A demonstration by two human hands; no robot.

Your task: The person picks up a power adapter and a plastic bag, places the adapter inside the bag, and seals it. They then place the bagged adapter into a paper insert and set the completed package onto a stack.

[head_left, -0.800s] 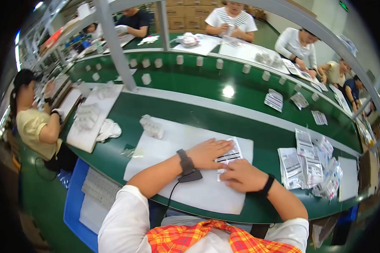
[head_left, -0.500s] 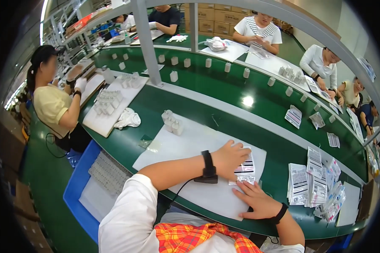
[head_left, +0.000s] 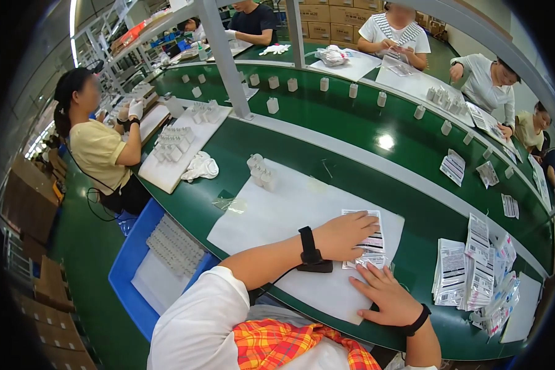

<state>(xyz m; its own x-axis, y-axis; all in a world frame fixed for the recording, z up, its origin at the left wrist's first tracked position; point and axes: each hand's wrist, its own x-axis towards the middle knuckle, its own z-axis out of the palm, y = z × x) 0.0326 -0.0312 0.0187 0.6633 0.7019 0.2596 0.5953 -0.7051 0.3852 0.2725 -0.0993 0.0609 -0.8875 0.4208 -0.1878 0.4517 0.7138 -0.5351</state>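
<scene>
A flat printed pouch [head_left: 377,243], white with dark and pink lines, lies on the right part of a white sheet [head_left: 277,225] in front of me. My left hand [head_left: 344,237] rests flat across the pouch, fingers stretched to the right, hiding much of it. My right hand [head_left: 390,297] is spread low on the sheet, its fingertips at the pouch's near edge. Neither hand grips anything. Beside my left wrist, a small dark box [head_left: 316,266] with a cable sits on the sheet.
Small white blocks [head_left: 261,172] stand at the sheet's far left corner. Stacked pouches [head_left: 456,271] lie to my right. A blue bin [head_left: 120,277] with white pieces is at lower left. Beyond a metal rail [head_left: 327,139], a green belt [head_left: 351,117] carries blocks; co-workers sit around.
My left hand has flattened, its bent fingers now stretched over the pouch. My right hand stays by the near edge. The whole view has shifted slightly. A co-worker at far right has lifted an arm.
</scene>
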